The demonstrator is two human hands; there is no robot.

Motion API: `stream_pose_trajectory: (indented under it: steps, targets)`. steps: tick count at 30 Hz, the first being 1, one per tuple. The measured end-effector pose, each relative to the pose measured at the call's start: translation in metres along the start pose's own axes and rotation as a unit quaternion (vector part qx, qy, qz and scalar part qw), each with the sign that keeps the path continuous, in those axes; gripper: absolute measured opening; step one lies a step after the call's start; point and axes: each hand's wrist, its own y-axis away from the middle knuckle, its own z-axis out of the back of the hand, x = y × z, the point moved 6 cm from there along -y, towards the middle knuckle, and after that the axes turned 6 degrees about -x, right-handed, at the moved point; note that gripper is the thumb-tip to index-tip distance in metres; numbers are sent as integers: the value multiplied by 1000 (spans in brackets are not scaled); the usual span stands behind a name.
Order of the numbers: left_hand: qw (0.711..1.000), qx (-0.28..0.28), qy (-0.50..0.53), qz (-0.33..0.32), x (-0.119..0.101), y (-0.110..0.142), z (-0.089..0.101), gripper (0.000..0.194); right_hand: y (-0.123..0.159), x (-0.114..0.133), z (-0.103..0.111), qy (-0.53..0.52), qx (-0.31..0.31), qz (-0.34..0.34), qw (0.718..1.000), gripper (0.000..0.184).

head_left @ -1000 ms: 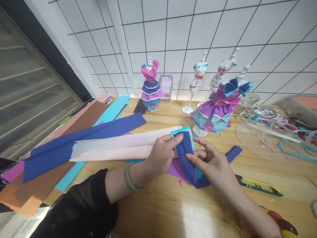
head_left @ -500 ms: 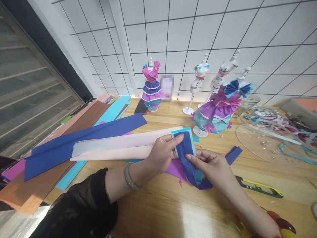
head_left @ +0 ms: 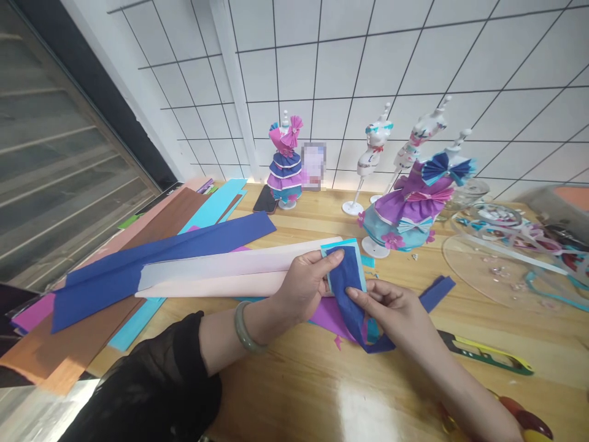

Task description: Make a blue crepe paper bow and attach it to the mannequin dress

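My left hand (head_left: 306,282) pinches the upper left corner of a dark blue crepe paper strip (head_left: 344,273), which lies over a light blue strip (head_left: 361,261) whose edges show along the top and right. Lower on the same layered strips, my right hand (head_left: 391,307) closes with its thumb on the blue face. From there the dark blue paper hangs and curls down towards the table. Under my hands lies a purple paper piece (head_left: 329,316), partly covered. A short dark blue strip (head_left: 437,293) rests beyond my right hand.
Long paper strips (head_left: 184,242) are heaped at the left. Dressed mannequin stands (head_left: 285,169) (head_left: 409,202) and bare ones (head_left: 368,153) line the back, by a phone (head_left: 265,199). A yellow-and-black utility knife (head_left: 488,353) lies right, near a clear round plate (head_left: 488,264).
The fingers of my right hand have folded in from a more spread pose onto the strips. The view has shifted slightly; my left hand keeps its pinch.
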Motion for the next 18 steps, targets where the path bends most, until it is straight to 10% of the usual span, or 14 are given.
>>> stream_pose_trajectory:
  steps: [18]
  targets:
    - [1000,-2,-17,2,0,-2,6,24,0,-4,1,-12,1,-13,1000,30]
